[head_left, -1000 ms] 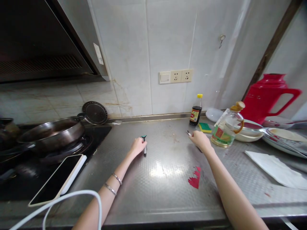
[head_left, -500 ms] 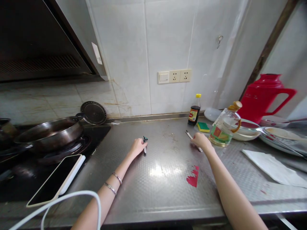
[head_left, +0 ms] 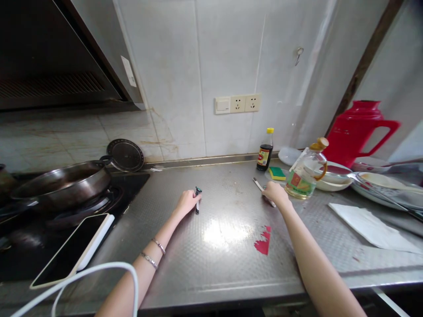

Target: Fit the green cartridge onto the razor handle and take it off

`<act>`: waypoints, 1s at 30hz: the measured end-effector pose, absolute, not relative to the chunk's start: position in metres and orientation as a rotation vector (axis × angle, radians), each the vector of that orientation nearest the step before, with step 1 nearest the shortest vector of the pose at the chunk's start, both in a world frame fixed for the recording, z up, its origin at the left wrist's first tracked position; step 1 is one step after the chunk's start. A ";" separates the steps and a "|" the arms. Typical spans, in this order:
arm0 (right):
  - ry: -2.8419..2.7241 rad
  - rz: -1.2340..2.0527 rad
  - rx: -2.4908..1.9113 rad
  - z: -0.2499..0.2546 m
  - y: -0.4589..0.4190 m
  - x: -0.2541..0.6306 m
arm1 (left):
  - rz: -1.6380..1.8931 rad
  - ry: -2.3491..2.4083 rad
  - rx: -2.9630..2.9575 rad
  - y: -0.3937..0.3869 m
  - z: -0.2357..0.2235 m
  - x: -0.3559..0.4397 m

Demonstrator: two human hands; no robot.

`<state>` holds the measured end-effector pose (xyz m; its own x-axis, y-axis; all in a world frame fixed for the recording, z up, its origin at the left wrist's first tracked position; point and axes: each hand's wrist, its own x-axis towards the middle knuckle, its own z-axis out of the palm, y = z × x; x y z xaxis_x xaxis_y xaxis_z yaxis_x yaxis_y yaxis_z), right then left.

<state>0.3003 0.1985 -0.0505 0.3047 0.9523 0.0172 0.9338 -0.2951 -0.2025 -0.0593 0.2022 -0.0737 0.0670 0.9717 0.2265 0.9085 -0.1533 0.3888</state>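
Note:
My left hand (head_left: 187,201) is closed on a razor (head_left: 197,207) with a pale handle and a dark green head, its head pointing towards the wall and its lower end close to the steel counter. My right hand (head_left: 275,193) pinches a slim white stick (head_left: 258,184), toothbrush-like with a dark tip, lying slantwise at the counter surface; my fingers cover its middle. Just beyond the right hand sit a yellow-green sponge (head_left: 276,173) and a soy sauce bottle (head_left: 264,154). A glass oil jug (head_left: 301,180) stands to its right. Nearer me lies a torn red patch (head_left: 263,242).
On the left are a cooktop with a pan (head_left: 62,182), a phone (head_left: 71,251) and a white cable (head_left: 130,273) arching in front. A red thermos jug (head_left: 353,134), stacked dishes (head_left: 380,193) and a white paper sheet (head_left: 370,224) occupy the right side.
The scene has shifted slightly left in view. The white stick shows more clearly on both sides of my right fingers. The razor's head has turned a little in my left hand.

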 end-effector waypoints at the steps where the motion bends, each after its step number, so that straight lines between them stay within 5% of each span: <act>1: -1.742 0.161 -2.395 -0.051 0.199 0.300 | 0.656 1.945 2.178 0.202 -0.073 -0.059; 16: -1.798 0.244 -2.168 -0.048 0.201 0.297 | 0.802 1.992 2.157 0.199 -0.043 -0.070; 30: -2.127 0.774 -1.723 -0.034 0.181 0.148 | 0.846 1.971 2.103 0.195 -0.038 -0.067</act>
<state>0.1484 0.1808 -0.0343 -0.2385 0.9656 -0.1040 0.8066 0.1374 -0.5748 -0.0666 0.1953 -0.0383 -0.0152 0.9531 0.3024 0.8756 -0.1333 0.4642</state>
